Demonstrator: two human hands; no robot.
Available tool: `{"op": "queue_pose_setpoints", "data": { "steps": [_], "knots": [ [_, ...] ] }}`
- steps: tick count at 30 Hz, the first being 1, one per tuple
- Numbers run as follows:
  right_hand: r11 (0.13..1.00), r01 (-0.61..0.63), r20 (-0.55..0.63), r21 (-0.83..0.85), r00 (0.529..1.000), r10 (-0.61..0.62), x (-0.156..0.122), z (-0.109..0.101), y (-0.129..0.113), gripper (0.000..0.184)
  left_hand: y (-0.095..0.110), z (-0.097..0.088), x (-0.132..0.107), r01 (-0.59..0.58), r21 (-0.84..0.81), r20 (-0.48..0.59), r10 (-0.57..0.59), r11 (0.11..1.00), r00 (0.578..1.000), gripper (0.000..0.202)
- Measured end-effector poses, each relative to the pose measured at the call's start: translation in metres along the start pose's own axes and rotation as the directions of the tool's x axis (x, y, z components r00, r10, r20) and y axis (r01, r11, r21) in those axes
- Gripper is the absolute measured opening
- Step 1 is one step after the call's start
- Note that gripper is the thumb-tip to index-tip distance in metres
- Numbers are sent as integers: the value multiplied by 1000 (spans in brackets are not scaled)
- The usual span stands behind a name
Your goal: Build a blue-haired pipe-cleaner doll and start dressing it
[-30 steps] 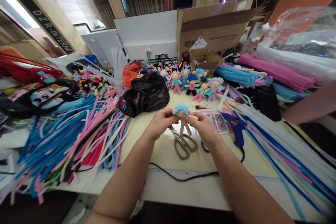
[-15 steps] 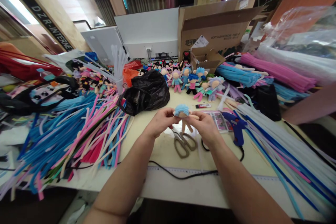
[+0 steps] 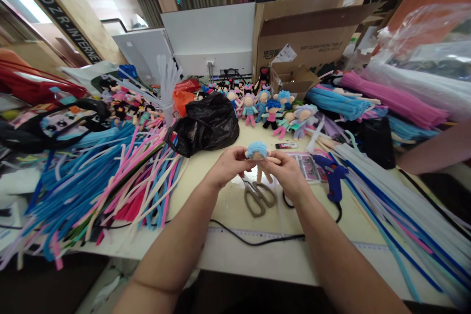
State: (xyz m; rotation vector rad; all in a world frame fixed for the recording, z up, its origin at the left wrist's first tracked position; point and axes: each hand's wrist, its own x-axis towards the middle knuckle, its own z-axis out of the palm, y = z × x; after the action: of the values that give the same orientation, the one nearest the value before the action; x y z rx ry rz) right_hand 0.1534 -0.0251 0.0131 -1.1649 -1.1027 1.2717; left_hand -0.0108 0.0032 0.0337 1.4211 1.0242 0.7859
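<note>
A small pipe-cleaner doll point(image 3: 257, 155) with light blue hair and bare tan limbs is held upright above the table. My left hand point(image 3: 228, 167) pinches it from the left, around the head and arm. My right hand point(image 3: 287, 172) grips its other side, fingers closed on the outstretched tan arm. The doll's legs hang down between my hands. Just below lie grey-handled scissors point(image 3: 259, 197) on the cream table point(image 3: 206, 196).
Loose pipe cleaners in blue, pink and white point(image 3: 99, 181) cover the left. A black bag point(image 3: 206, 125) and a row of finished dolls point(image 3: 274, 110) sit behind. A blue glue gun point(image 3: 333, 176) with its black cord lies right, beside long pipe-cleaner bundles point(image 3: 397, 191). Another person's arm point(image 3: 437, 149) is at the right edge.
My hands and the doll have kept the same grip. The view shifted slightly, so everything sits a little lower and to the right in the picture.
</note>
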Motion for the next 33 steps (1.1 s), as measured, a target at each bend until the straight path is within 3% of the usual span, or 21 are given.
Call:
{"op": "queue_pose_setpoints", "data": {
  "steps": [6, 12, 17, 24, 33],
  "knots": [
    [999, 3, -5, -34, 1000, -3, 1, 1, 2, 32, 0, 2, -1, -4, 15, 7, 4, 1000, 1000, 23],
    [998, -23, -13, -63, 1000, 23, 3, -2, 0, 30, -4, -1, 0, -5, -13, 89, 6, 1000, 996, 25],
    [986, 62, -34, -156, 997, -68, 6, -6, 4, 26, -5, -1, 1, 6, -49, 62, -3, 999, 998, 35],
    [984, 61, -20, -168, 998, -65, 10, -7, 12, 24, -1, 0, -1, -42, 179, -19, 46, 983, 999, 18],
    [964, 77, -43, -254, 995, -91, 12, -7, 15, 23, -5, -1, 1, -24, 235, -11, 28, 972, 1000, 22]
  ]
}}
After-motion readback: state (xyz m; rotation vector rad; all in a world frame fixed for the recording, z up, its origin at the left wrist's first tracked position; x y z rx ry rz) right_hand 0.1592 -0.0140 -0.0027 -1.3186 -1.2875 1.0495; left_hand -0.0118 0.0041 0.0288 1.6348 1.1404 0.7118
